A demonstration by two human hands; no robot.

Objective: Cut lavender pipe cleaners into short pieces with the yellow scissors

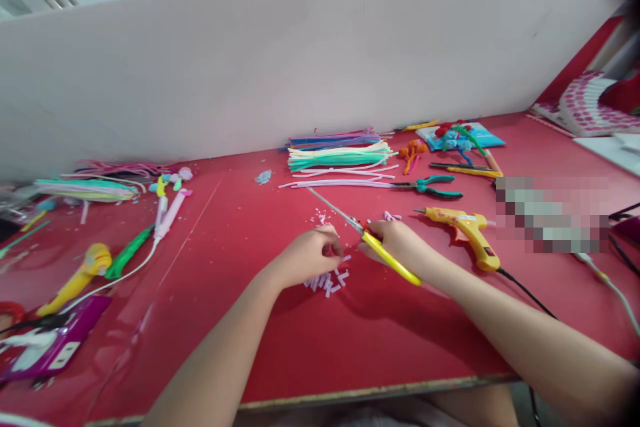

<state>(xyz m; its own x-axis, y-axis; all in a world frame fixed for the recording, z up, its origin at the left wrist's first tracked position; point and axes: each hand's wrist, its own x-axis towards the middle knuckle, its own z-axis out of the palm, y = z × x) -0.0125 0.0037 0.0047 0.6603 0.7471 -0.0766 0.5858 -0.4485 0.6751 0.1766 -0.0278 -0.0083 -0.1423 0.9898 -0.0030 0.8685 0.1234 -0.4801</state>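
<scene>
My right hand (397, 245) is wrapped round yellow-handled scissors (393, 259). Their long, thin metal end points up and to the left, away from me, and my fingers hide part of the handle. Just left of it, my left hand (310, 257) is curled with thumb and fingertips close together; whatever is between them is too small to make out. Under and beside its fingertips lies a pile of short pale-lilac cut pieces of pipe cleaner (325, 282). More small scraps (320, 217) are scattered beyond that hand.
Behind my hands lie bundles of pipe cleaners (340, 159) and green-handled pliers (435, 185). A yellow glue gun (467, 230) with a black cord rests at right. Further left are another yellow glue gun (83, 277), a white cable and a purple power strip (75, 340). A white partition (280, 60) rises behind.
</scene>
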